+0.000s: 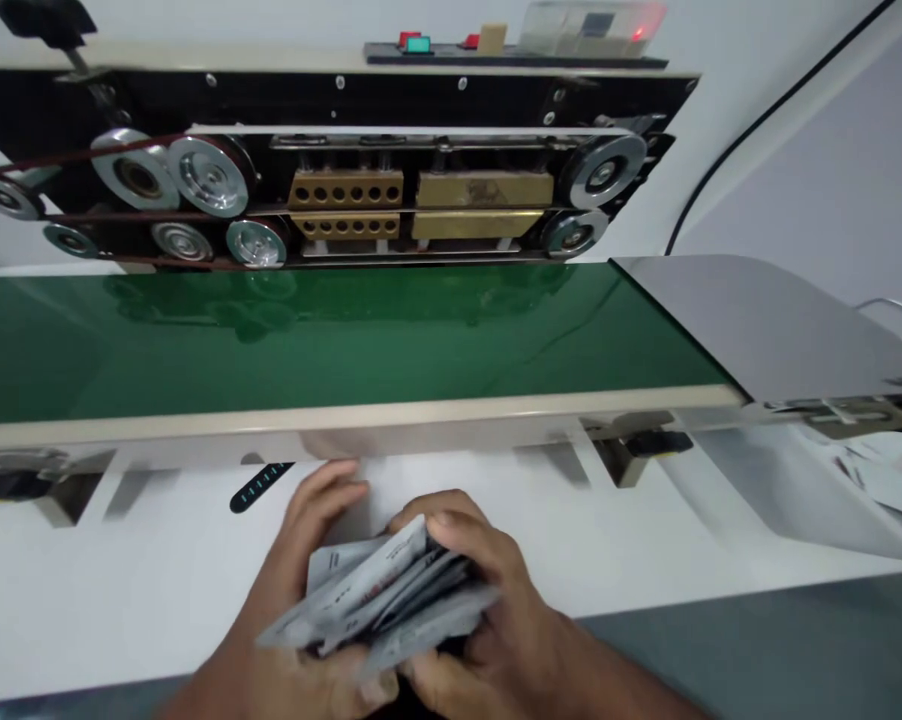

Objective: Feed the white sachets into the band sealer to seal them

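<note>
Just below the green conveyor belt (308,340) of a band sealer (346,190), a black strap (260,487) lies near the left hand (293,590), which with the right hand (481,590) clasps a fanned bundle of silver pouches (383,600) over the white table (121,580)

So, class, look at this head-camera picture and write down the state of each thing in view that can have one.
Left hand: closed on the pouches.
Right hand: closed over the pouches.
Grey printed pouches: fanned in a loose bundle, held up.
Green conveyor belt: flat, glossy.
Brass sealing blocks: exposed.
Red indicator light: lit.
</note>
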`<state>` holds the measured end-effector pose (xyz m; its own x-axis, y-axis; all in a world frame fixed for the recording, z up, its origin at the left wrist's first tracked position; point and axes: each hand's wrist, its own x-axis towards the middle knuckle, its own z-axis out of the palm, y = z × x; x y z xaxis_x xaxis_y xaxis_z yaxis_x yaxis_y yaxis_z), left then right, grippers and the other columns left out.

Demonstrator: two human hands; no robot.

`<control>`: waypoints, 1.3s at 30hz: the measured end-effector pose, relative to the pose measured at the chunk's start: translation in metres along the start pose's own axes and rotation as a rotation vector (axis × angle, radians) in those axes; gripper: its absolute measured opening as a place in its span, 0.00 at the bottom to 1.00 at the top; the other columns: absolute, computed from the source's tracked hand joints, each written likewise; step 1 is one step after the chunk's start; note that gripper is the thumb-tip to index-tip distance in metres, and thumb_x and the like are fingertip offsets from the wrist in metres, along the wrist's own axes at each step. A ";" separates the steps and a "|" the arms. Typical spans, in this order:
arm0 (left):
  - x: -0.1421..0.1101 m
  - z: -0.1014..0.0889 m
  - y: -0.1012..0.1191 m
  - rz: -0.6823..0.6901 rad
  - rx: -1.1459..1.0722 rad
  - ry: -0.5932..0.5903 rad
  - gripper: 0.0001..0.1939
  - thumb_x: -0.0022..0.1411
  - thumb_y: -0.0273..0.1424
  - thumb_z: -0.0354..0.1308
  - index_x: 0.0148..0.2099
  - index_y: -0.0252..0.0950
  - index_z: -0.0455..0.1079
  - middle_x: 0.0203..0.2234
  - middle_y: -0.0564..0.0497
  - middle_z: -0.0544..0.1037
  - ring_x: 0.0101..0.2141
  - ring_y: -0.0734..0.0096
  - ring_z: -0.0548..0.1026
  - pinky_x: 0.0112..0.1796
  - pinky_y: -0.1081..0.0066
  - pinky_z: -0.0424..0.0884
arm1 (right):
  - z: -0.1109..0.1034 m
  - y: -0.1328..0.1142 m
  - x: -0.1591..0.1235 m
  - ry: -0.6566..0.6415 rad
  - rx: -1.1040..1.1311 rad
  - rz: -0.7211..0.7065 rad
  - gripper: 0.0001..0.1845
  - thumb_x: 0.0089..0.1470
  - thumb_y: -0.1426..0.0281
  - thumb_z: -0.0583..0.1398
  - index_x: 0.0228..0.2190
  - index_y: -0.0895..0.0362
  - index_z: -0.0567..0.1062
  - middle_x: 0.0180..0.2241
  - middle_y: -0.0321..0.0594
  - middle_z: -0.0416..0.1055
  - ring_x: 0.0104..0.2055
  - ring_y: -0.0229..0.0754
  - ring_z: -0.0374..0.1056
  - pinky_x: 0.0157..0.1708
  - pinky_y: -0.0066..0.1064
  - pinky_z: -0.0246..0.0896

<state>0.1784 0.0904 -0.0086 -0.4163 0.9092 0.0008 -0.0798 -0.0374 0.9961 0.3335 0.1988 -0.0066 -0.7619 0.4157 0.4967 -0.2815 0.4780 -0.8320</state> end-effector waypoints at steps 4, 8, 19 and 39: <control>-0.002 0.008 -0.009 0.183 0.052 0.075 0.37 0.48 0.55 0.65 0.57 0.49 0.62 0.57 0.44 0.62 0.59 0.45 0.60 0.56 0.52 0.61 | -0.002 0.004 -0.002 -0.079 -0.212 -0.022 0.56 0.42 0.79 0.62 0.65 0.40 0.41 0.54 0.46 0.59 0.54 0.53 0.62 0.47 0.45 0.69; -0.006 0.009 -0.018 0.081 -0.053 0.083 0.41 0.45 0.52 0.69 0.59 0.50 0.60 0.57 0.47 0.64 0.56 0.53 0.66 0.51 0.63 0.68 | 0.004 0.012 -0.005 -0.084 -0.297 -0.016 0.57 0.45 0.78 0.63 0.65 0.46 0.36 0.58 0.51 0.52 0.61 0.54 0.54 0.55 0.48 0.63; -0.007 0.026 -0.018 -0.048 -0.157 0.205 0.42 0.39 0.33 0.76 0.55 0.55 0.61 0.47 0.57 0.74 0.44 0.66 0.76 0.44 0.71 0.73 | 0.022 0.029 -0.018 0.027 -0.237 -0.048 0.56 0.45 0.70 0.65 0.65 0.49 0.38 0.62 0.50 0.41 0.66 0.59 0.41 0.60 0.54 0.54; -0.001 0.015 0.007 -0.669 -0.595 0.084 0.38 0.60 0.40 0.62 0.67 0.46 0.47 0.49 0.49 0.76 0.49 0.55 0.73 0.40 0.66 0.72 | 0.020 -0.016 -0.015 0.287 -0.301 0.401 0.28 0.47 0.61 0.67 0.47 0.48 0.62 0.43 0.40 0.57 0.43 0.47 0.62 0.41 0.43 0.64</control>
<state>0.1918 0.0952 -0.0004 -0.1770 0.7855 -0.5931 -0.7754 0.2598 0.5755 0.3378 0.1696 -0.0055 -0.5739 0.7833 0.2391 0.2070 0.4212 -0.8830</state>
